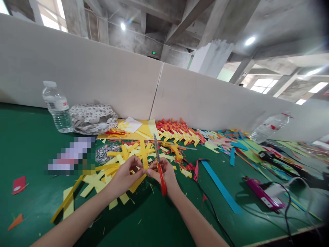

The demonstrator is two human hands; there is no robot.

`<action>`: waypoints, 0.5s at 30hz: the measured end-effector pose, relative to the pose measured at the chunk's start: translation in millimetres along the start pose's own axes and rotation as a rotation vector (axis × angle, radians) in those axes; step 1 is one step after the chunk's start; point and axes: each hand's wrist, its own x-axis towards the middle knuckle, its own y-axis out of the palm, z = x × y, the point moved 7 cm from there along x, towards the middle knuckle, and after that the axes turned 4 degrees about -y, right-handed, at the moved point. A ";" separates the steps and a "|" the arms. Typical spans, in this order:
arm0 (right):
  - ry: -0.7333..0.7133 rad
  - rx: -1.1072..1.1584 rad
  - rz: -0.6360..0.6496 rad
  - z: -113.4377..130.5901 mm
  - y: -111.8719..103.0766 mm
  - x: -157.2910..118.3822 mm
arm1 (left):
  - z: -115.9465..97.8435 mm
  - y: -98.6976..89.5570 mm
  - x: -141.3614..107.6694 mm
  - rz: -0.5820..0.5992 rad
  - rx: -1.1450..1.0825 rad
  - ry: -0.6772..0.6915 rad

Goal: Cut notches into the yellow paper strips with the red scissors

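Observation:
My left hand pinches a yellow paper strip, which stands upright above the fingertips. My right hand meets it at the strip's lower end, thumb and finger closed there. Scissors with red handles also sit in my right hand, their blades pointing up and away. Below and left of both hands lies a loose pile of yellow paper strips. Just beyond my right hand is a yellow glue gun. A clear bag of small round pieces rests left of the hands.
Water bottles stand at left and right by a white partition. A patterned cloth bundle is nearby. Woven red and yellow paper pieces lie behind. A blue strip, black cable and purple power strip occupy the right.

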 end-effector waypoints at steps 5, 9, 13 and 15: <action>0.015 0.030 0.015 4.0 2.2 -1.9 | 3.3 -1.1 2.7 -0.016 -0.059 -0.040; 0.005 0.021 0.052 9.6 4.9 -3.7 | 6.4 -2.2 3.6 -0.027 -0.131 -0.110; 0.045 0.022 0.087 11.0 9.1 -6.7 | 8.7 -6.7 4.5 -0.055 -0.241 -0.166; 0.077 0.004 0.109 10.4 11.4 -8.9 | 10.0 -12.5 4.3 -0.108 -0.315 -0.197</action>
